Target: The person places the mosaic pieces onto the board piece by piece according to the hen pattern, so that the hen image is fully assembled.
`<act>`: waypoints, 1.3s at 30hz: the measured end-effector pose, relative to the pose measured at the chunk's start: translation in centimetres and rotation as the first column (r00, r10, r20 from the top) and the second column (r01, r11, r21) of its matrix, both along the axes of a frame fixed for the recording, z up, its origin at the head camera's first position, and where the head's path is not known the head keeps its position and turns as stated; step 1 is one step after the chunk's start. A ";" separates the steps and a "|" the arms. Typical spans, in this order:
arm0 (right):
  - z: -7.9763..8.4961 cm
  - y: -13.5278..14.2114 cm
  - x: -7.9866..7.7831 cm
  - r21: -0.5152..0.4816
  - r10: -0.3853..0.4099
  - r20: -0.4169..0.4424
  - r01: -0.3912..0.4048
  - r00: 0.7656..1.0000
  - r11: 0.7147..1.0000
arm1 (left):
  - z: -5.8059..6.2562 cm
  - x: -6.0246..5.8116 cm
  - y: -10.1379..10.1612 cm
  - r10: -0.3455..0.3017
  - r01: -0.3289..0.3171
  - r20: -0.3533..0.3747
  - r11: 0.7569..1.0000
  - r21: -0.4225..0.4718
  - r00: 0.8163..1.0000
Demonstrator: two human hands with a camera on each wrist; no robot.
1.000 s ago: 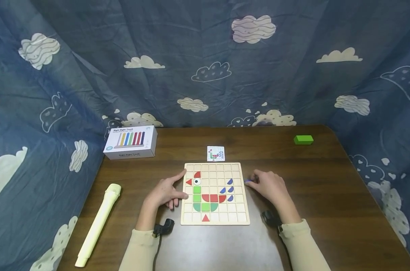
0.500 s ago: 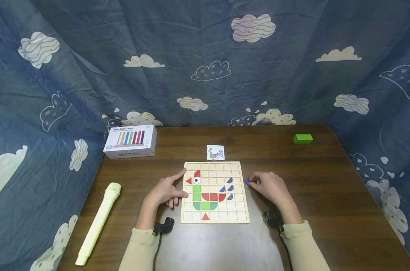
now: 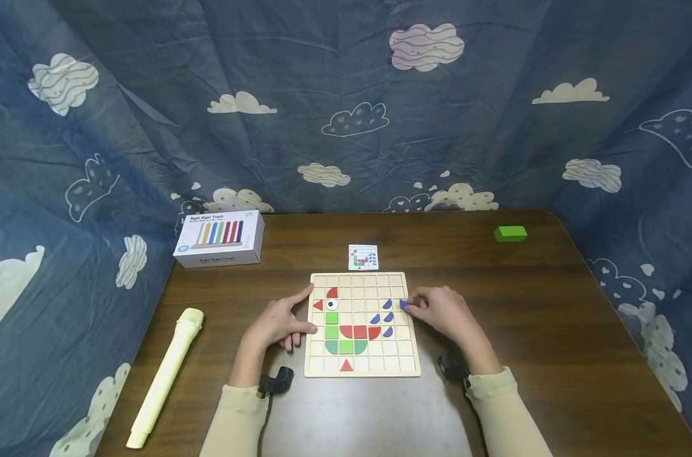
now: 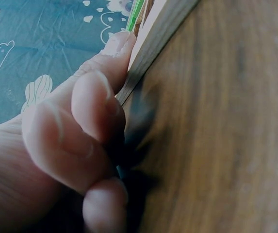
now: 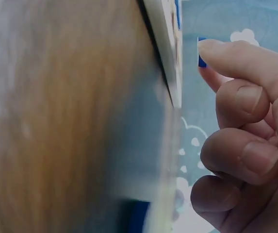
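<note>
A square wooden grid board (image 3: 371, 370) lies on the table, bearing red, green, blue and white flat pieces in a bird-like figure. The left hand (image 3: 275, 325) rests at its left side, thumb and index finger spread and touching the edge. Its other fingers are loosely bent beneath, as the left wrist view shows. Between thumb and forefinger, the right hand (image 3: 444, 310) pinches a small blue half-round piece (image 3: 403, 304) over the board's right edge; its remaining fingers are curled. In the right wrist view the blue piece (image 5: 202, 52) appears raised off the board. Several similar blue pieces (image 3: 388, 317) sit nearby in the grid.
Behind the board lies a small picture card (image 3: 363, 258) printed with a similar figure. A white box (image 3: 219, 239) stands back left, a pale yellow microphone-shaped object (image 3: 166, 379) lies left, and a green block (image 3: 510, 234) sits back right. A blurred dark-blue shape (image 5: 139, 216) shows low in the right wrist view.
The right hand has moved left with the blue half-round piece, from beside the board to over its right edge. The left hand has stayed in place.
</note>
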State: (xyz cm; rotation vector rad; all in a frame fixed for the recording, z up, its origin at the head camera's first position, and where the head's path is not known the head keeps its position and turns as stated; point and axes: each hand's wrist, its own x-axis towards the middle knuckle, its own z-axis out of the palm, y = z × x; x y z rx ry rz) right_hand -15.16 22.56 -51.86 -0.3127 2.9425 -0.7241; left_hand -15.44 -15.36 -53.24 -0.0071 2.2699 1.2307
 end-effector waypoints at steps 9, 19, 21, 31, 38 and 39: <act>-0.4 -1.0 -0.6 0.029 -0.023 0.067 0.021 0.997 0.999 | 0.0 0.0 0.1 -0.005 0.005 -0.006 1.000 -0.013 1.000; -0.6 -1.4 -0.5 0.008 -0.034 0.076 0.033 0.997 0.999 | 0.1 0.1 0.1 0.001 -0.002 -0.006 1.000 -0.027 1.000; -0.7 -1.5 -0.5 0.011 -0.034 0.072 0.034 0.997 0.999 | 0.2 0.1 0.2 0.001 -0.002 -0.008 1.000 -0.030 1.000; -1.0 -1.4 -0.5 -0.001 -0.049 0.054 0.050 0.997 0.999 | 0.3 0.2 0.3 -0.007 0.006 -0.025 0.999 -0.037 1.000; 0.3 2.5 0.6 -0.118 -0.167 0.028 0.170 0.985 0.978 | 0.2 0.1 0.2 -0.002 0.001 -0.013 1.000 -0.025 1.000; 0.5 3.4 0.9 -0.136 -0.184 0.012 0.184 0.983 0.973 | 0.1 0.1 0.2 0.001 -0.001 -0.010 1.000 -0.021 1.000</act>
